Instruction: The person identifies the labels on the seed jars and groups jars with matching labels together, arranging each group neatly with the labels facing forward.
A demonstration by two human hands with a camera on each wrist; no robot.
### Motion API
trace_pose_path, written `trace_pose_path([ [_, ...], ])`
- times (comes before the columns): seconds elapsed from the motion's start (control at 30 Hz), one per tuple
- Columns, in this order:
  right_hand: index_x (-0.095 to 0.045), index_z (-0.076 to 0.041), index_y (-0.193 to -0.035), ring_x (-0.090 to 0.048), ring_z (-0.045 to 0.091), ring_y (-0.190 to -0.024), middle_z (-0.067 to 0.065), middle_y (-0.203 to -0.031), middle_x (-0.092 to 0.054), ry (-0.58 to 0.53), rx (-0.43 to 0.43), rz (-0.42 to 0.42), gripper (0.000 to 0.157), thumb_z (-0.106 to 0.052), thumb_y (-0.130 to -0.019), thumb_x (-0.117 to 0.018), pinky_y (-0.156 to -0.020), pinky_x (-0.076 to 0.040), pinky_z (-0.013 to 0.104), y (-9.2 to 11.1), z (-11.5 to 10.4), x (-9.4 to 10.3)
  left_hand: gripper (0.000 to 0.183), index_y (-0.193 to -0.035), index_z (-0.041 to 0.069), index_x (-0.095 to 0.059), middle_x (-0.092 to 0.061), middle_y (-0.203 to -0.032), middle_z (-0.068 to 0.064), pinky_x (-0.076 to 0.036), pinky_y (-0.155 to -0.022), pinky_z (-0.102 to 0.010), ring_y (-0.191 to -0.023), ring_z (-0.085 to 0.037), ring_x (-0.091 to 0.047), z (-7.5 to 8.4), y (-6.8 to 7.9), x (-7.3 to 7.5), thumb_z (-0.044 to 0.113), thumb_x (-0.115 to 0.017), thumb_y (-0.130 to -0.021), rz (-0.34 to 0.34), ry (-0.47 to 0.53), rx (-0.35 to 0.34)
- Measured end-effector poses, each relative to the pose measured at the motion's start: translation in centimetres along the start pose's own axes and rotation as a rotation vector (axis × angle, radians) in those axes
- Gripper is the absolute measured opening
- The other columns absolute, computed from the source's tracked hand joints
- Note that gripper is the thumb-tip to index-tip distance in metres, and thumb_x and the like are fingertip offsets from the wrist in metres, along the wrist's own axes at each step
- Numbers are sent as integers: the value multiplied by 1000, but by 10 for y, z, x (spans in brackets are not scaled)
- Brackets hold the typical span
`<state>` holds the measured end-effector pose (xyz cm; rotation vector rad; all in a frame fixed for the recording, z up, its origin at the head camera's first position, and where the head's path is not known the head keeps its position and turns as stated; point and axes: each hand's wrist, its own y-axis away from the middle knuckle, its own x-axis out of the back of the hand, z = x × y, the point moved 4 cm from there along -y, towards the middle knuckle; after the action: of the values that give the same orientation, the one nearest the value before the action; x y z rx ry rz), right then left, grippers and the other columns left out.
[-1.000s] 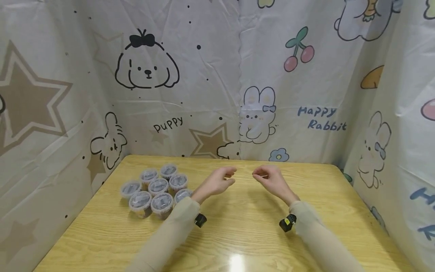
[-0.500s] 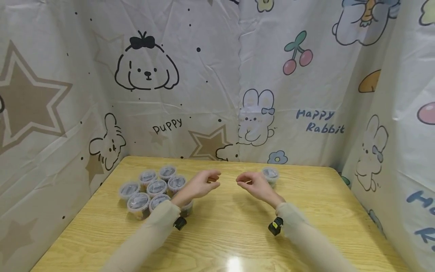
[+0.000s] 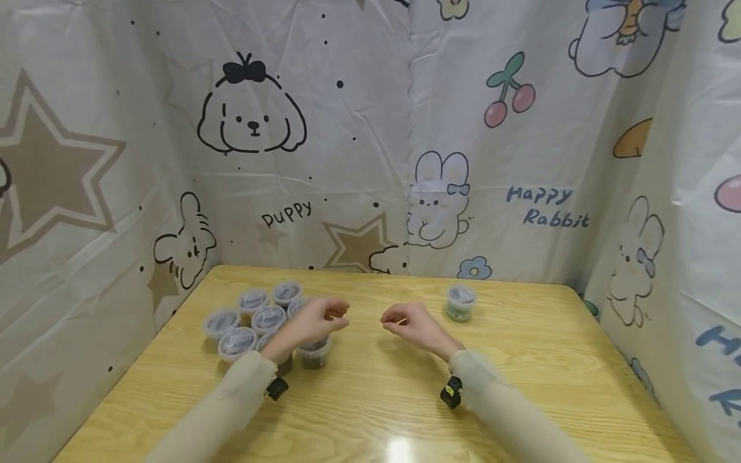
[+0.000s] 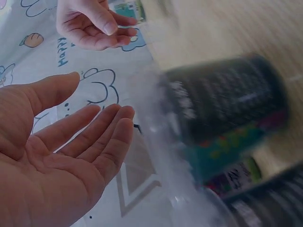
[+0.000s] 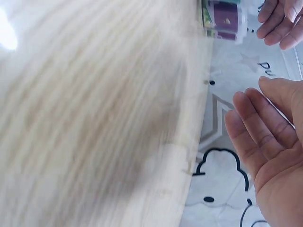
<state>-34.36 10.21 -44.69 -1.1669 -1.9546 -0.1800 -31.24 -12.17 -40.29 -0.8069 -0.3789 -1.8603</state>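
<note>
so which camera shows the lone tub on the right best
The head view: the lone tub stands there whole, with nothing in front. The left wrist view shows only part of it, at the top edge near the right hand; the right wrist view doesn't show it.

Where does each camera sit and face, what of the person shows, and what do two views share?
Head: on the head, facing forward and down at the table; left hand, right hand and sleeves show.
Left wrist: on that wrist, looking past the left hand at a blurred tub; right hand beyond.
Right wrist: on that wrist, looking across the table; both hands show.
Both wrist views share printed cloth.
</note>
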Motion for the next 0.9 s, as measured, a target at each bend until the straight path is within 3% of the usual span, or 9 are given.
trace_pose_path([
  [0.23,-72,-3,-106,-69,15,-92,7,-102,-74,-9,38,-67,16,-13,-95,-65,-78,-56,23,-4,-10,-16,25,-116,-2,-68,-70,-111,-17,-57,-82,-37,-96,-24,-68,-10,14,12,11,-64,-94,-43,-73,-103],
  [0.4,-73,-3,-104,-69,15,-90,4,-99,-74,-17,63,-74,15,-13,-95,-66,-77,-56,23,-8,-19,-25,24,-113,3,-70,-70,-107,-12,-56,-81,-32,-93,-17,-67,-17,19,21,15,-68,-93,-62,-95,-87],
  [0.63,-72,-3,-105,-68,11,-92,3,-100,-74,-26,90,-93,16,-13,-94,-66,-79,-56,21,-15,-31,-38,21,-103,9,-74,-71,-95,-2,-53,-71,-29,-80,-10,-61,-22,25,26,23,-75,-88,-56,-221,-81],
  [0.77,-71,-2,-109,-69,12,-94,5,-104,-74,-34,102,-107,19,-13,-94,-67,-81,-57,24,-20,-40,-47,31,-104,11,-74,-71,-94,1,-51,-70,-29,-81,-13,-61,-26,32,31,30,-81,-81,-66,-293,-55],
  [0.9,-68,-4,-117,-69,18,-99,6,-116,-71,-32,110,-129,26,-13,-93,-68,-83,-58,27,-25,-48,-55,44,-107,10,-73,-70,-97,1,-49,-70,-28,-83,-16,-61,-29,36,33,37,-85,-75,-83,-348,-76],
])
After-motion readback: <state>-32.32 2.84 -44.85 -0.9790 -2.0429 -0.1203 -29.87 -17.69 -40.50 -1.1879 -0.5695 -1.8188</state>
